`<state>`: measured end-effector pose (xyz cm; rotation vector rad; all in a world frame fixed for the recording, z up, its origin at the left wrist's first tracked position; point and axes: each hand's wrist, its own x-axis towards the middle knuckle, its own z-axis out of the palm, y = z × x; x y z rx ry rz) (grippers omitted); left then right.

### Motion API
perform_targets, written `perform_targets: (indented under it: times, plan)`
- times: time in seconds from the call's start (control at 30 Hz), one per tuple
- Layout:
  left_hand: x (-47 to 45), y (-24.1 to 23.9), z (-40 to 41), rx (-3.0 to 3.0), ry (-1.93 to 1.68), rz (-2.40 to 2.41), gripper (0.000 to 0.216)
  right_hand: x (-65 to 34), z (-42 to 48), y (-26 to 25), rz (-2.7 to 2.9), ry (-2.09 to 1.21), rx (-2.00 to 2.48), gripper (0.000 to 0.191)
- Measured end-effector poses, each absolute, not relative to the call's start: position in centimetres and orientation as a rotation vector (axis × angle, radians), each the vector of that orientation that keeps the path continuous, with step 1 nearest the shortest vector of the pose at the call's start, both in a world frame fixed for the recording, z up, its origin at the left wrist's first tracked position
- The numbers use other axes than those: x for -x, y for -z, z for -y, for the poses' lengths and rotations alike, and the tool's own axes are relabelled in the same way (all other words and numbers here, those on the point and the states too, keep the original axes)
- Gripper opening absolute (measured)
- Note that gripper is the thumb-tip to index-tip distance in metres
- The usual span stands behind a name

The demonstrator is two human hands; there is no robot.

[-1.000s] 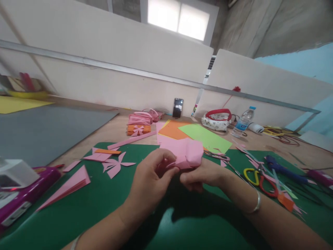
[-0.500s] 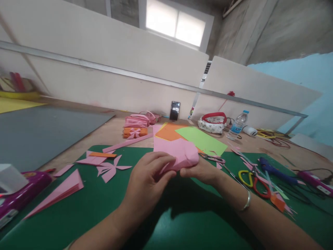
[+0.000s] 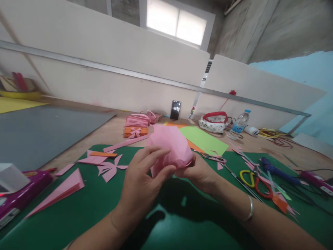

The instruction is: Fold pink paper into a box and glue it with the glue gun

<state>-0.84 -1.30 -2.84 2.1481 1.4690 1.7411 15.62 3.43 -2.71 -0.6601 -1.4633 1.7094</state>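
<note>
A bent piece of pink paper (image 3: 171, 144) is held up over the green mat (image 3: 104, 205), rounded at its right side. My left hand (image 3: 148, 170) grips its left edge, thumb below and curved fingers along the side. Under the lower right edge, my right hand (image 3: 197, 173) is closed on the same paper; some of its fingers are hidden behind it. Left of my left hand lie a pink cut-paper flower (image 3: 110, 168) and a folded pink paper triangle (image 3: 58, 194). Scissors with yellow and red handles (image 3: 256, 182) rest right of my right hand.
Behind the paper are a green sheet (image 3: 205, 139), an orange paper roll with a bow (image 3: 135, 132) and a phone (image 3: 176, 110). A water bottle (image 3: 239, 125) stands at the right. A blue glue gun (image 3: 278, 171) and cords lie nearby. A purple device (image 3: 36, 184) is at the left.
The pink paper has been tilted and turned up, so more of its broad face shows. Both hands still hold it, with the right hand shifted slightly left beneath its edge.
</note>
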Motion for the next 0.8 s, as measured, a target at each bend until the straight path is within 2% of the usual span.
perform_targets:
  times: [0.17,0.37,0.67,0.8]
  plan:
    - [0.7,2.9,1.6,-2.264,-1.778,-1.359,0.023,-15.9,-3.1,1.8,1.555,-1.568,0.685,0.035]
    - [0.5,2.8,1.8,-2.239,-1.707,-1.299,0.009,-16.2,-3.2,1.5,1.735,-1.477,0.657,0.024]
    - [0.2,3.1,2.0,-2.228,-1.754,-1.315,0.010,-17.9,-4.1,0.6,2.187,-1.054,0.513,0.021]
    - [0.2,2.9,1.8,-2.153,-1.730,-1.332,0.009,-17.8,-3.9,0.3,2.211,-0.918,0.576,0.013]
